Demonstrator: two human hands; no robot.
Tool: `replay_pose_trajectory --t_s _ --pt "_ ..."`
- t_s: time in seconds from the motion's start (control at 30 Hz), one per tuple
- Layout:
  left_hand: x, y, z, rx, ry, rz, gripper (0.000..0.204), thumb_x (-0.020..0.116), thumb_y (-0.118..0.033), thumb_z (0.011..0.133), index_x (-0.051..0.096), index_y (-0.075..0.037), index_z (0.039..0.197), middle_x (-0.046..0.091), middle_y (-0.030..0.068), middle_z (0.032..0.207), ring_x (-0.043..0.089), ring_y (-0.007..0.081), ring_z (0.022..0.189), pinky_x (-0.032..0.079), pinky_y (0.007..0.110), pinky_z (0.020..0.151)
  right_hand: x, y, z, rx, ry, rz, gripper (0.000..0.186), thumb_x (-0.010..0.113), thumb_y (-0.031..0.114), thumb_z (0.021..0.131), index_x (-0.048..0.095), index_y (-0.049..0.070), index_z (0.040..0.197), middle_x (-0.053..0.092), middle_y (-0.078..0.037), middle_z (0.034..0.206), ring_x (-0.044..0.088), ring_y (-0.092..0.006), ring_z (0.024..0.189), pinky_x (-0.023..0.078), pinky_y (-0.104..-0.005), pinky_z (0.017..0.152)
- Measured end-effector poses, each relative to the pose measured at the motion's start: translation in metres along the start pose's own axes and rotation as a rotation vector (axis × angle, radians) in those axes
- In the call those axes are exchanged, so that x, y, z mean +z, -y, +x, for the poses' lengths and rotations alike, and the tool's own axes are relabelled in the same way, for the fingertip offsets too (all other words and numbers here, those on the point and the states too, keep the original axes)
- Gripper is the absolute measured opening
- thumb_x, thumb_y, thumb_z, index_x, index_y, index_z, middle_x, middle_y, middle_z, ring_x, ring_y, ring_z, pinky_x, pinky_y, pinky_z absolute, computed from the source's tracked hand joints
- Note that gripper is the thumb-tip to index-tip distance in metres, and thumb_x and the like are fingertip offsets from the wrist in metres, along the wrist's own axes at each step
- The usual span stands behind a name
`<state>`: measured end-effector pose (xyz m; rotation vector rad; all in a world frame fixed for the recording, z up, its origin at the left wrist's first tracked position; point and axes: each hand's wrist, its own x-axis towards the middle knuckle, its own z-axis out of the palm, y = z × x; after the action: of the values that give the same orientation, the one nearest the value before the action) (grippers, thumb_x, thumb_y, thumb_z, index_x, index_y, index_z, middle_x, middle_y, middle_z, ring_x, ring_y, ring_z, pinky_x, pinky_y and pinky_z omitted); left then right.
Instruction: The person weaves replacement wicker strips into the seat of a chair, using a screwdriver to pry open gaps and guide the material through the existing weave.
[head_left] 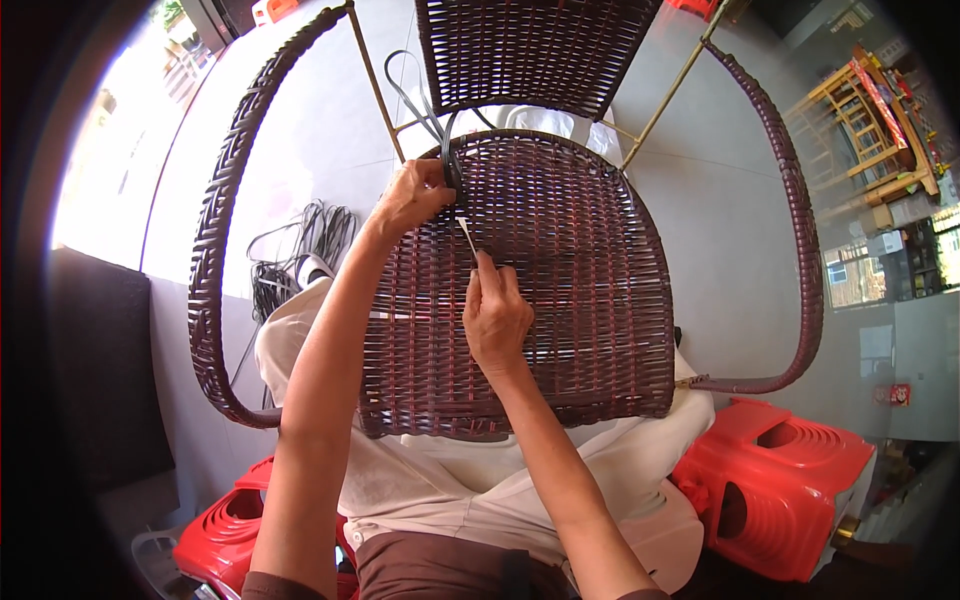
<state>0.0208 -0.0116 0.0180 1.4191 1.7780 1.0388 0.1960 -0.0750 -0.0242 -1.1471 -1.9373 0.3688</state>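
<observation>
A dark brown woven wicker chair (560,290) lies across my lap, its rounded seat toward me and its backrest (535,50) beyond. At the seat's far left edge, my left hand (412,196) is closed on dark flat weaving strips (452,165), whose loose ends loop up past the rim. My right hand (498,312), over the middle of the seat, pinches a thin tool with a pale, flat, pointed tip (464,228). That tip is directed at the weave just below my left fingers; whether it touches is unclear. The tool's handle is hidden in my right hand.
Wrapped armrests curve around on the left (215,220) and right (790,200). A bundle of dark strips (300,255) lies on the floor at left. Red plastic stools (790,480) stand on both sides of me. Bamboo-coloured furniture (870,140) is at far right.
</observation>
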Motion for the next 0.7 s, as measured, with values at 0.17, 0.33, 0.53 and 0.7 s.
replay_pose_trajectory --t_s 0.17,0.33,0.53,0.7 --pt "-0.002 -0.001 -0.005 -0.093 0.025 0.000 0.016 0.062 -0.008 0.072 0.063 0.005 0.081 0.061 0.0094 0.063 0.055 0.0157 0.054 0.045 0.029 0.053 -0.005 0.001 0.003 0.030 0.031 0.008 0.023 0.057 0.001 0.079 0.060 -0.001 0.102 0.057 -0.012 0.074 0.058 -0.0208 0.050 0.047 -0.0292 0.043" --pt "0.001 0.005 -0.005 -0.087 -0.010 0.057 0.015 0.063 -0.009 0.071 0.063 0.006 0.074 0.058 0.0122 0.058 0.055 0.0164 0.053 0.044 0.032 0.053 -0.022 0.009 0.009 0.067 0.125 -0.024 0.026 0.059 0.004 0.078 0.060 0.002 0.104 0.055 -0.010 0.073 0.058 -0.0236 0.050 0.048 -0.0336 0.044" --pt "0.003 0.009 -0.003 -0.099 -0.045 0.085 0.017 0.064 -0.010 0.069 0.064 0.005 0.075 0.060 0.0151 0.062 0.057 0.0196 0.056 0.046 0.034 0.059 -0.030 0.017 0.008 0.140 0.230 -0.037 0.028 0.062 0.002 0.075 0.061 0.001 0.103 0.055 -0.012 0.071 0.058 -0.0250 0.056 0.047 -0.0334 0.051" --pt "0.005 0.017 -0.002 -0.092 -0.053 0.072 0.018 0.064 -0.011 0.068 0.064 0.005 0.076 0.060 0.0149 0.062 0.057 0.0203 0.058 0.047 0.034 0.060 -0.031 0.021 0.014 0.166 0.275 -0.068 0.028 0.062 0.003 0.076 0.062 0.001 0.103 0.056 -0.013 0.073 0.059 -0.0268 0.058 0.047 -0.0344 0.052"
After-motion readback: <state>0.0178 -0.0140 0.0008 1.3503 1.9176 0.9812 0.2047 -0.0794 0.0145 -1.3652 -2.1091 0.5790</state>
